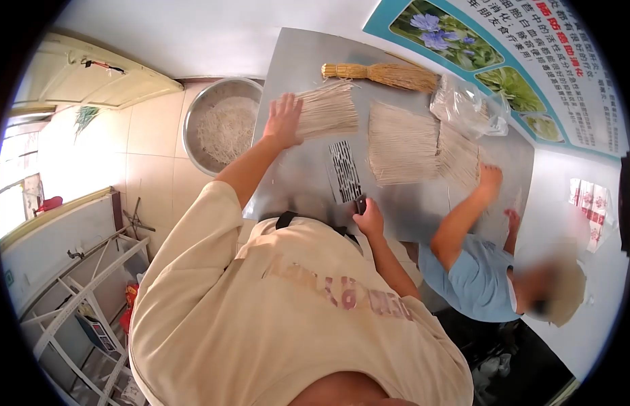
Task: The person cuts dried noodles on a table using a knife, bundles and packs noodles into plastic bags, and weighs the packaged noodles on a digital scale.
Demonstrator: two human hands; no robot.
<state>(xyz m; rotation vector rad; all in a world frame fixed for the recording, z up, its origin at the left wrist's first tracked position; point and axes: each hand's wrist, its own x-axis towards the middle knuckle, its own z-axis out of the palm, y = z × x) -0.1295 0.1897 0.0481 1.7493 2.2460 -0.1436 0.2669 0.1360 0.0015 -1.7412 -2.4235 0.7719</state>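
Note:
On the metal table (pixel 301 169), my left hand (pixel 283 122) lies with its fingers spread against the left end of a bundle of pale noodles (pixel 330 110). My right hand (pixel 369 218) is wrapped round the dark handle of a cleaver (pixel 345 172), whose wide blade with dark streaks lies over the table just below that bundle. To the right of the blade is a wide flat sheet of noodles (pixel 401 144). Another noodle pile (pixel 458 157) adjoins it, near a co-worker's hand.
A metal basin (pixel 193 128) with noodle scraps stands left of the table. At the back lie a straw brush (pixel 383 74) and a clear plastic bag (pixel 464 108). A co-worker (pixel 470 277) in blue stands at the right. A metal rack (pixel 81 291) is at lower left.

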